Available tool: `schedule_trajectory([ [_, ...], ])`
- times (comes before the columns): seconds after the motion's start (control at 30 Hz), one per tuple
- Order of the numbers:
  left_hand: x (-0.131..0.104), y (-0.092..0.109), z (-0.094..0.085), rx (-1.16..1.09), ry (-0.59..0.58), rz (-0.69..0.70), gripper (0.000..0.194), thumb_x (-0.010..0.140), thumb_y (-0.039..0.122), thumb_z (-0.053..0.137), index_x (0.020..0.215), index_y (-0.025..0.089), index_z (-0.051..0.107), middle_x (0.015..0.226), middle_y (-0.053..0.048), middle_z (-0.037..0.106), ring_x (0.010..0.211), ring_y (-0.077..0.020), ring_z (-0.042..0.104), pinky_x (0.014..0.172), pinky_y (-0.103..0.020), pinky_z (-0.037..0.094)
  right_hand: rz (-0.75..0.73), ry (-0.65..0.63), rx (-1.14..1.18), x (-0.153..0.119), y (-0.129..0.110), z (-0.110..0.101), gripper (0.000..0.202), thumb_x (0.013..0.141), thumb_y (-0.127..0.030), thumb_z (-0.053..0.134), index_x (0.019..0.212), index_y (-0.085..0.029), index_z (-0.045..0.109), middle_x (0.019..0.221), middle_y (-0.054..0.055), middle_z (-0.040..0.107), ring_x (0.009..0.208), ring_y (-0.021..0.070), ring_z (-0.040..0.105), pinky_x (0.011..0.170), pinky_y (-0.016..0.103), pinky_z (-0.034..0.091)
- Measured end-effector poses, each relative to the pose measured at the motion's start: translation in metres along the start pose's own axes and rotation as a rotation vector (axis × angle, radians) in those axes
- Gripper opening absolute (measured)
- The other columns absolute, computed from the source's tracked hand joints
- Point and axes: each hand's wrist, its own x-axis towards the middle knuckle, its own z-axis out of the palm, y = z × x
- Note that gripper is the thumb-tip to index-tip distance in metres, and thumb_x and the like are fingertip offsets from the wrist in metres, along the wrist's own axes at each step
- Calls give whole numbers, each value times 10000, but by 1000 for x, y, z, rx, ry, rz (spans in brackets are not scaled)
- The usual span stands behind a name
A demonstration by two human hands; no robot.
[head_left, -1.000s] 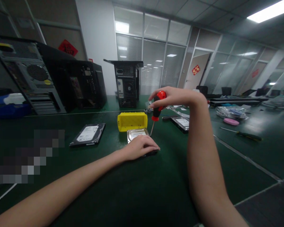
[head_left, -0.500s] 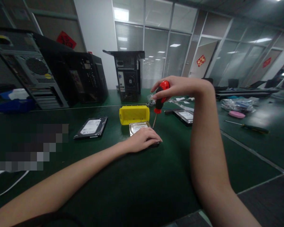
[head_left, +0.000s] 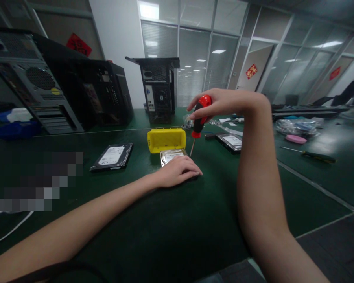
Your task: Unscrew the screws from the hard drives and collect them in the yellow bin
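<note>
A silver hard drive [head_left: 168, 155] lies flat on the green table in front of me. My left hand [head_left: 179, 171] lies across it, fingers bent over its right side and gripping it, so most of the drive is hidden. Above the drive's right edge, my right hand [head_left: 214, 103] is closed round the red and black handle of a screwdriver [head_left: 198, 125]. The shaft slants down to the drive beside my left fingers; the tip's exact contact is hidden. Directly behind the drive stands a yellow plastic bin [head_left: 166, 140], tipped with its opening toward me.
Another hard drive [head_left: 112, 156] lies to the left, and one more [head_left: 230, 141] beyond my right forearm. Computer cases [head_left: 157, 92] stand at the back. Rightward are a second screwdriver [head_left: 315, 156], a pink oval object [head_left: 295, 139] and clear plastic bags [head_left: 297, 126].
The camera view has shifted slightly. My right hand and the screwdriver's handle have turned a little; the shaft stays at the drive's right edge, and my left hand keeps its place.
</note>
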Motion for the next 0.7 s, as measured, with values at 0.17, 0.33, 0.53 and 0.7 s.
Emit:
schedule_trajectory([
  [0.17,1,-4,2,-75,40,2,243,941,259,485,1053,198,693,1026,-48,704,974,-162,597,933,-319,412,-12,-8,-34,-1,-1,0,591,699,-566,661,1157,-194,653,1018,58,664,864,194,625,748,307,523],
  [0.33,1,-5,4,-162,80,-28,211,911,260,541,1003,166,706,980,-63,712,927,-155,626,885,-290,450,-11,-6,-39,-2,-3,0,592,697,-575,658,1153,-198,662,1023,61,667,865,196,629,757,314,529],
  [0.53,-1,-5,0,-226,77,-20,205,871,251,595,1027,171,702,1001,-67,703,941,-154,631,890,-299,462,-20,-11,-40,-2,-2,-1,552,709,-555,657,1137,-208,669,1026,51,667,883,193,632,763,308,527],
  [0.7,-2,-7,-7,-225,8,25,262,826,210,631,1080,189,691,1063,-70,695,1012,-172,615,966,-330,430,-3,-18,-24,-2,-2,-1,558,706,-569,660,1140,-217,664,1028,44,669,869,190,638,735,296,530],
])
